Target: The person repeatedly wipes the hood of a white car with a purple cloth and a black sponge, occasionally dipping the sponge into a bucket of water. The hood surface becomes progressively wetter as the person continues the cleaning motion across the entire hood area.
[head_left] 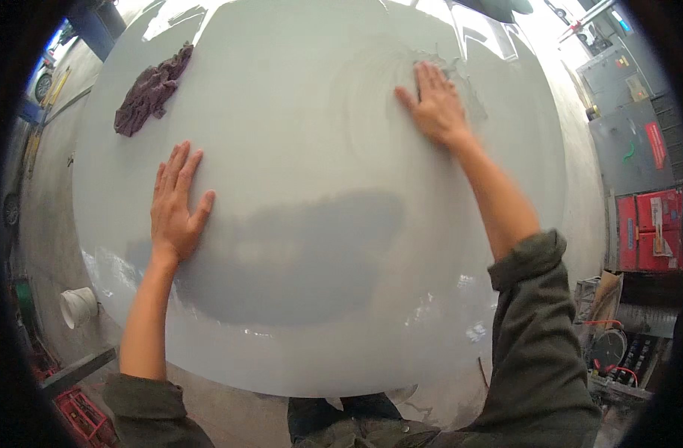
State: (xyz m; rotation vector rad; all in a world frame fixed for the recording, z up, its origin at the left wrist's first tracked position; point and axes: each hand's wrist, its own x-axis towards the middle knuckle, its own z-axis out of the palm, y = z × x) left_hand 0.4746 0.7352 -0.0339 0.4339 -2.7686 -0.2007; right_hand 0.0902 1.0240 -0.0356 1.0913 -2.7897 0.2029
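Note:
A large, glossy, pale car hood (281,127) spreads out in front of me, its surface mirroring lights and a dark shape. My left hand (178,205) lies flat on its left side, fingers stretched and thumb apart, with nothing in it. Farther off on the right, my right hand (437,108) is pressed flat on the hood, fingers extended and thumb spread. A wet, greyish smear (468,93) surrounds its fingers; whether anything thin lies beneath the palm is hidden. Beyond my left hand rests a crumpled purple cloth (153,91), touched by neither hand.
A white bucket (78,308) is on the floor at the left, near a red tool rack (86,418). Along the right stand grey cabinets (631,142), a red cabinet (650,231) and a cluttered cart (621,351). The hood's near edge curves just before my body.

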